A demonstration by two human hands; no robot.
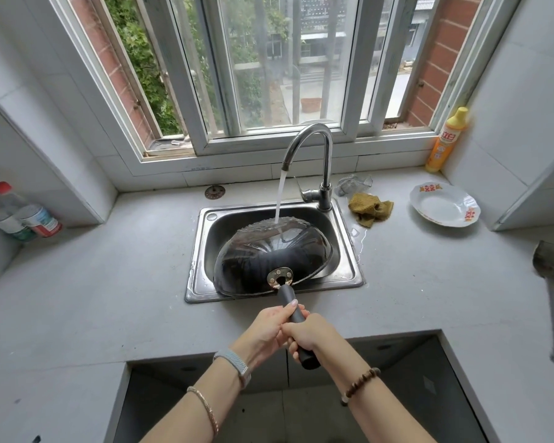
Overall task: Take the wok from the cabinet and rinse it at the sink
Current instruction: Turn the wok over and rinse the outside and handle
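Note:
A black wok (263,254) lies tilted in the steel sink (349,254), its inside turned away so I see its dark outer bottom. Its dark handle (296,314) points toward me over the sink's front rim. My left hand (269,324) grips the handle from the left, and my right hand (307,334) grips it just behind, with the handle's end sticking out below. Water runs from the curved chrome tap (314,148) onto the wok's far upper edge.
A yellow cloth (370,209) and a clear bag (354,183) lie right of the tap. A white plate (445,204) and a yellow detergent bottle (446,142) stand at the right. Bottles (20,212) lean at the left. A drain strainer (215,191) sits behind the sink.

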